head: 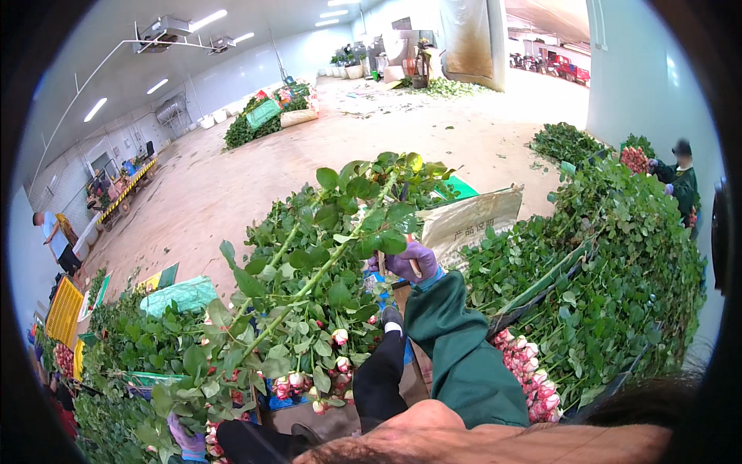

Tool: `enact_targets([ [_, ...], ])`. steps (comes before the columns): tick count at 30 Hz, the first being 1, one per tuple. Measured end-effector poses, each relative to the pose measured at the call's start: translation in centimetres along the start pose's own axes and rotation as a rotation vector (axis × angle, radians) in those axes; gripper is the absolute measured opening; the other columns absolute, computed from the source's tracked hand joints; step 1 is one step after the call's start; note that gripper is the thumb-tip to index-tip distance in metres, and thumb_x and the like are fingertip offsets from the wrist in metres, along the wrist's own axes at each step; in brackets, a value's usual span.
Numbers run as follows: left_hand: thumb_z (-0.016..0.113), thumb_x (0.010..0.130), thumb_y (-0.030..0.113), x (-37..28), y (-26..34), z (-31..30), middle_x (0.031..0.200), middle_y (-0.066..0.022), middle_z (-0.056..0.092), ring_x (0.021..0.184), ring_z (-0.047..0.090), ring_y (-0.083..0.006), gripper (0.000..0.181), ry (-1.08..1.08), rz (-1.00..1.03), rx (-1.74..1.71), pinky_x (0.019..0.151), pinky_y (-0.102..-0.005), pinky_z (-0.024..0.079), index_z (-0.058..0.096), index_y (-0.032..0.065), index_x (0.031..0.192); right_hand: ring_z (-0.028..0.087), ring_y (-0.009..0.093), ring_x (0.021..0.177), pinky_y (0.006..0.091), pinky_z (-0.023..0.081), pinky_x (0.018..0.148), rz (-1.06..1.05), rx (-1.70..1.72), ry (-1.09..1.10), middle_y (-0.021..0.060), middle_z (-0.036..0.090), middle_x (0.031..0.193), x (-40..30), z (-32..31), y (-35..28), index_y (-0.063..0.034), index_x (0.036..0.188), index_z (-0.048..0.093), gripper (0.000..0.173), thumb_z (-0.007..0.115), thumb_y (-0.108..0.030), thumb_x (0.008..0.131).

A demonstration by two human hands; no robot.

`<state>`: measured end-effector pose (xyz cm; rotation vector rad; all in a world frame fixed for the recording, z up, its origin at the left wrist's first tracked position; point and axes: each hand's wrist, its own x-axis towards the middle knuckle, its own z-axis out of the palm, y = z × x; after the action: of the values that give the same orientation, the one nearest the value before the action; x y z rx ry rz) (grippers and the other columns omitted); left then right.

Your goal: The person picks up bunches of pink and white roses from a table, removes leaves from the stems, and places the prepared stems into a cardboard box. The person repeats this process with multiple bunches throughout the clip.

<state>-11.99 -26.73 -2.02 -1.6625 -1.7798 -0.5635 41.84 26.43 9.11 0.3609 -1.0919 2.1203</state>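
Observation:
My left hand [186,439], in a purple glove, is low at the left edge of my lap, its fingers partly covered by leaves. Long leafy rose stems [313,278] rise from it and slant up to the right across the view. My right hand [413,262], also gloved in purple, is closed around the tan handles of a cutting tool [381,262], apparently pruning shears. Leaves hide most of its blades, close to the upper stems. Beneath the raised stems lies a heap of roses [290,380] with pink-and-white heads towards me.
Bundled roses [530,371] and a long bank of foliage [626,278] line my right side. A printed sack [472,223] stands ahead. More foliage [139,342] lies left, beside a yellow crate [62,313]. One person [681,180] works far right; another [55,238] stands far left.

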Motion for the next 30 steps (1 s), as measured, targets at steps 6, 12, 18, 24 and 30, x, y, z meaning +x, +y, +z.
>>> enact_targets([
  [6,0.073,0.073,0.028,0.9,3.1,-0.4,0.129,-0.0224,0.047,0.111,0.048,-0.0442,0.072,-0.149,-0.095,-0.011,0.094,-0.052,0.039,0.038,0.0003,0.13,0.052,0.032,0.116,0.0472,0.037,0.103,-0.264,-0.08,0.044,0.0169,0.052,0.129,-1.9,-6.0,0.1,-0.0002,0.137,0.038,0.06,0.051,-0.003,0.078],
  [12,0.074,0.075,0.027,0.3,5.3,-1.3,0.132,-0.0227,0.046,0.113,0.048,-0.0434,0.074,-0.058,-0.188,-0.017,0.095,-0.0489,0.04,0.038,-0.0011,0.133,0.057,0.032,0.108,0.046,0.042,0.099,0.043,0.07,0.082,0.0189,0.054,0.123,-6.1,-3.2,3.2,-0.0006,0.139,0.035,0.065,0.058,-0.012,0.079],
  [18,0.065,0.08,0.015,-1.9,2.3,1.1,0.133,-0.0246,0.045,0.114,0.048,-0.0443,0.06,0.077,-0.174,-0.072,0.097,-0.0492,0.04,0.039,-0.0026,0.131,0.057,0.031,0.111,0.0469,0.043,0.1,0.127,0.187,0.103,0.0191,0.052,0.127,-6.7,-5.3,6.2,-0.0047,0.144,0.029,0.063,0.052,-0.007,0.085],
  [24,0.065,0.081,0.029,-1.4,2.4,0.7,0.123,-0.0258,0.05,0.107,0.051,-0.0451,0.063,-0.047,-0.229,0.009,0.091,-0.0496,0.043,0.043,-0.0014,0.13,0.057,0.035,0.105,0.0488,0.042,0.097,0.198,0.126,0.054,0.0215,0.053,0.126,-1.0,-7.1,4.6,-0.0053,0.143,0.03,0.067,0.055,-0.009,0.081],
  [30,0.065,0.08,0.027,-1.1,2.5,0.6,0.126,-0.0254,0.049,0.109,0.05,-0.0449,0.062,-0.048,-0.196,0.022,0.093,-0.0495,0.042,0.042,-0.002,0.13,0.055,0.032,0.104,0.0483,0.04,0.094,0.178,0.148,0.029,0.0203,0.052,0.127,1.0,-6.1,4.7,-0.0076,0.139,0.038,0.062,0.056,-0.01,0.08],
])
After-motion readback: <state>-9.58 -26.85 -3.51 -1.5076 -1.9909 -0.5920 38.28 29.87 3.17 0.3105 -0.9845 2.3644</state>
